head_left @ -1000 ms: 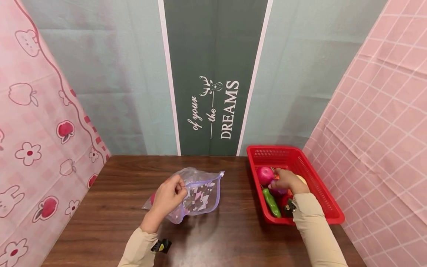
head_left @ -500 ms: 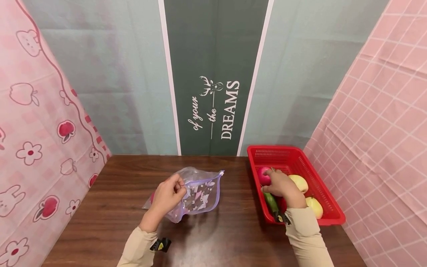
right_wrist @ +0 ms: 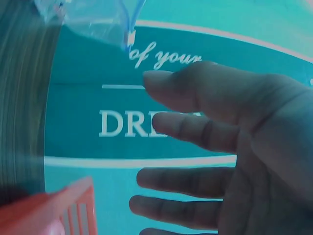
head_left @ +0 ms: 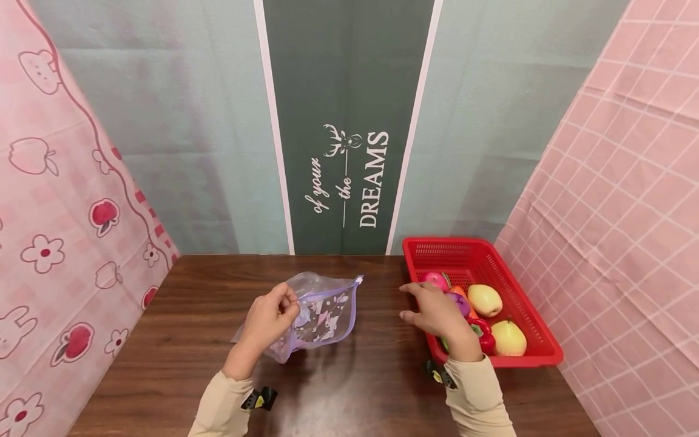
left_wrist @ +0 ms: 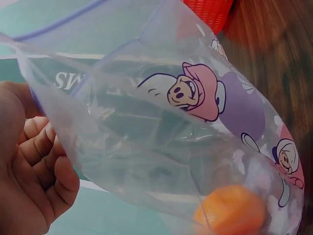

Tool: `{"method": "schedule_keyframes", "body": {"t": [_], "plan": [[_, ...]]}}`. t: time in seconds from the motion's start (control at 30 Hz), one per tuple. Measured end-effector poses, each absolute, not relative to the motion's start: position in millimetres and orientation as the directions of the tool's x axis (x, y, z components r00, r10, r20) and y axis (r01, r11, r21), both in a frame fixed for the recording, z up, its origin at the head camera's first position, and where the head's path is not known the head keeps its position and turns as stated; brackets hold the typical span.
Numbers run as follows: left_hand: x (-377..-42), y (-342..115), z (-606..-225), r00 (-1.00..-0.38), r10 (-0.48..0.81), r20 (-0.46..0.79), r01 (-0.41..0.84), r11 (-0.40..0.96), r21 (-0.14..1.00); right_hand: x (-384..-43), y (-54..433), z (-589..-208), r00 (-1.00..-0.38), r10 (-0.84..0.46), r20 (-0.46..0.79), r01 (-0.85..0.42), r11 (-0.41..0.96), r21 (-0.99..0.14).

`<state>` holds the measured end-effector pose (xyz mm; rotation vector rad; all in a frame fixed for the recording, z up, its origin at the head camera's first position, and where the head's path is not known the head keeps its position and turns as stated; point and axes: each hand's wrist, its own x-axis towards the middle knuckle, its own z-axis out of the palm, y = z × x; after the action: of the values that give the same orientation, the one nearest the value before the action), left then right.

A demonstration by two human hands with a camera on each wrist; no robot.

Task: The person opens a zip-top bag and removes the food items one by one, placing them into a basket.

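A clear zip bag (head_left: 322, 318) with a purple edge and cartoon print lies on the table, its mouth spread toward the right. My left hand (head_left: 270, 321) pinches the bag's edge between thumb and fingers. Inside the bag, the left wrist view shows a round orange piece (left_wrist: 232, 210). My right hand (head_left: 439, 315) hovers by the left side of a red basket (head_left: 532, 303), fingers apart; the right wrist view shows nothing in its palm. In the basket lie a red bell pepper (head_left: 483, 335), two pale yellow fruits (head_left: 485, 300), a purple eggplant (head_left: 457, 303) and a pink round piece (head_left: 435, 280).
The brown wooden table (head_left: 349, 400) ends at a grey-green cloth backdrop (head_left: 218, 152) with white lettering. Pink printed cloth (head_left: 49, 200) hangs on the left, and pink checked cloth (head_left: 617, 182) on the right, close beside the basket.
My right hand has come from among the pieces in the basket to its left side, without anything in it. The left hand keeps its pinch on the bag, almost unmoved.
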<state>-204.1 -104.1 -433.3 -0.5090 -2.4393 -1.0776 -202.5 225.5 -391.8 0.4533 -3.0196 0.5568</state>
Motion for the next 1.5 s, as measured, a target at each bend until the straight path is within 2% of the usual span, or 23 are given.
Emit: {"method": "schedule_keyframes", "body": {"t": [0.33, 0.57, 0.8, 1.3, 1.5], "plan": [[-203.4, -98.2, -438.3, -0.822, 0.123, 0.556, 0.5, 0.624, 0.601, -189.1, 192.5, -403.4, -0.916, -0.35, 0.198, -0.4, 0.841, -0.363], [-201.2, -92.8, -443.2, -0.793, 0.102, 0.6, 0.527, 0.608, 0.593, -186.8, 173.2, -423.5, -0.839, -0.442, 0.319, -0.538, 0.762, -0.359], [-201.9, -90.5, -447.5, -0.741, 0.117, 0.661, 0.586, 0.593, 0.552, -187.0, 158.4, -435.1, -0.765, -0.524, 0.375, -0.638, 0.693, -0.334], [-196.2, -87.6, -450.2, -0.773, 0.041, 0.633, 0.51, 0.634, 0.582, -189.8, 131.2, -445.6, -0.673, -0.595, 0.441, -0.729, 0.634, -0.258], [-195.9, -86.7, -449.5, -0.778, 0.031, 0.628, 0.492, 0.652, 0.577, -195.4, 119.1, -448.6, -0.636, -0.643, 0.427, -0.767, 0.588, -0.257]]}}
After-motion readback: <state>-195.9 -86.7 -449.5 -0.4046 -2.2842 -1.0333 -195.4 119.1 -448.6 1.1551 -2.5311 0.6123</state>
